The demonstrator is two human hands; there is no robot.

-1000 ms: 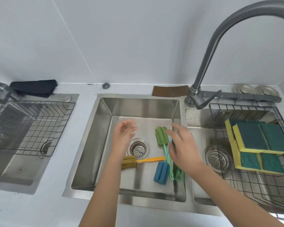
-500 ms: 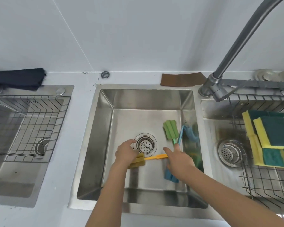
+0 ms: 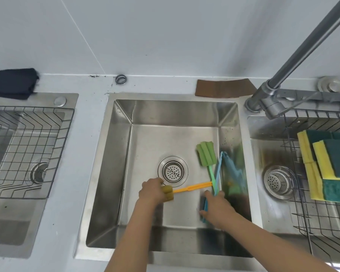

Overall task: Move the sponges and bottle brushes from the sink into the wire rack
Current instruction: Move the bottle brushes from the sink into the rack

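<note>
Three bottle brushes lie on the floor of the middle sink (image 3: 126,154). My left hand (image 3: 152,191) is closed on the olive sponge head of the orange-handled brush (image 3: 192,187). My right hand (image 3: 217,208) covers and grips the blue sponge head of the blue-handled brush (image 3: 218,169). The green brush (image 3: 206,154) rests with its head pointing away, its handle crossing the other two. Several yellow-and-green sponges (image 3: 330,163) sit in the wire rack (image 3: 302,216) over the right sink.
A tall grey faucet (image 3: 294,61) rises between the middle and right sinks. A second wire rack (image 3: 28,146) sits in the left sink. A black cloth (image 3: 12,83) and a brown pad (image 3: 224,88) lie on the back counter.
Both hands dropped into the sink. The left went from open above the drain to closed on the olive brush head; the right closed over the blue brush head.
</note>
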